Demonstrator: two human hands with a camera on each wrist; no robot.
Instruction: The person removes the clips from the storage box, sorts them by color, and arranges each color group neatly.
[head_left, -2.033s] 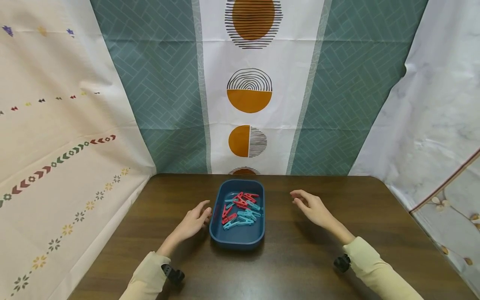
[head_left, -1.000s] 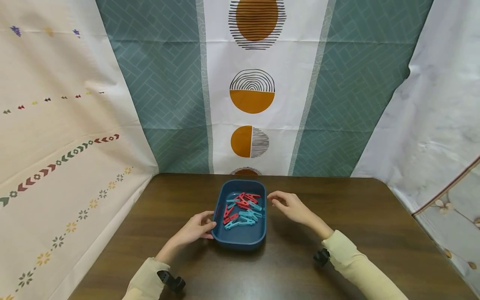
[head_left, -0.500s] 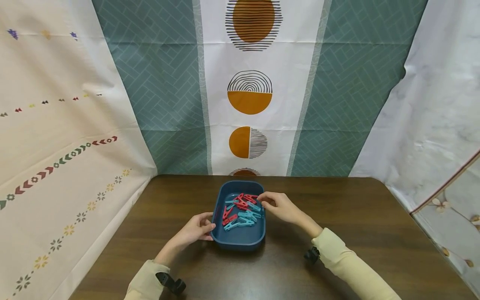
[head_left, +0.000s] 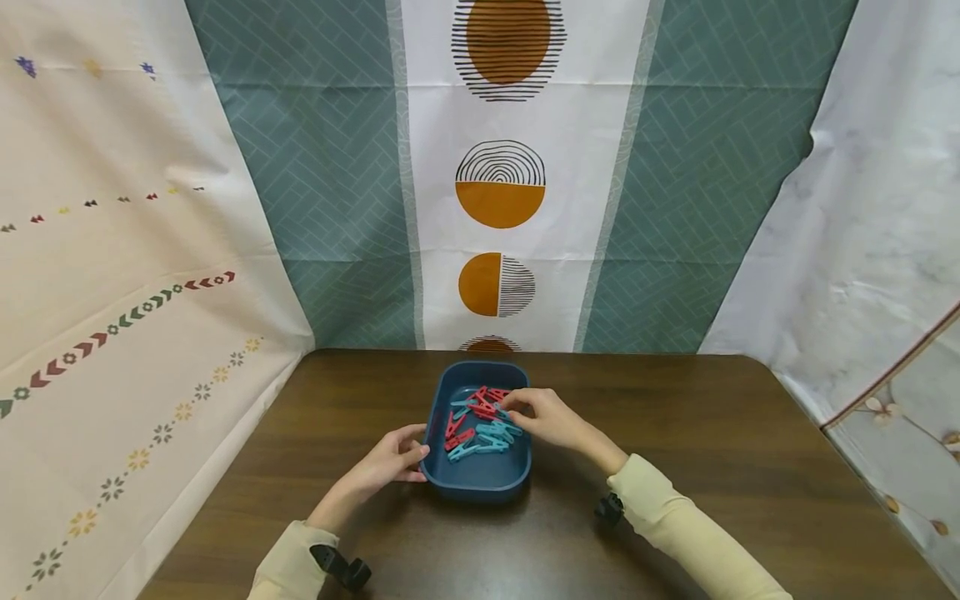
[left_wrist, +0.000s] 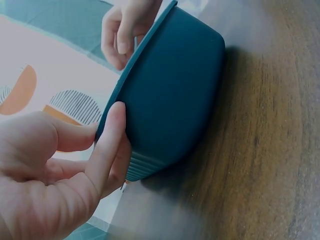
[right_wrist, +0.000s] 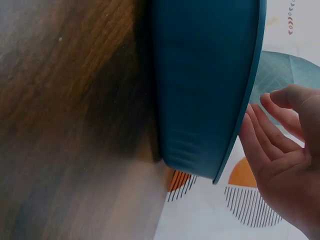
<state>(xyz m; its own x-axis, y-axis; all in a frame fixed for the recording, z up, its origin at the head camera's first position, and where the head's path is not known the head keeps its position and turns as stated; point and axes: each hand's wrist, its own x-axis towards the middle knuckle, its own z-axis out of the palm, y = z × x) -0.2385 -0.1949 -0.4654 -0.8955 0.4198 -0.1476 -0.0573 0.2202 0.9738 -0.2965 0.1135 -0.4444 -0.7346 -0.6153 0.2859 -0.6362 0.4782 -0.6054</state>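
Observation:
A dark blue plastic bin [head_left: 476,483] stands on the wooden table, holding several red clothespins [head_left: 459,438] and light blue clothespins [head_left: 491,446]. My left hand [head_left: 384,460] grips the bin's left rim; the left wrist view shows its thumb on one side of the rim [left_wrist: 145,47] and fingers on the other. My right hand [head_left: 553,419] reaches over the right rim, fingertips down by the clothespins at the right of the pile. In the right wrist view the right hand [right_wrist: 282,145] has its thumb apart from loosely bent fingers, with no clothespin seen between them.
The dark brown table [head_left: 660,500] extends on both sides of the bin. Behind it hangs a green and white cloth [head_left: 345,208] with orange circles. Patterned pale cloths stand at left and right. Each wrist wears a black camera [head_left: 341,568].
My right hand has moved left, from over the table to above the clothespins. My left hand has come to the bin's left rim and taken hold of it. The clothespins look unmoved.

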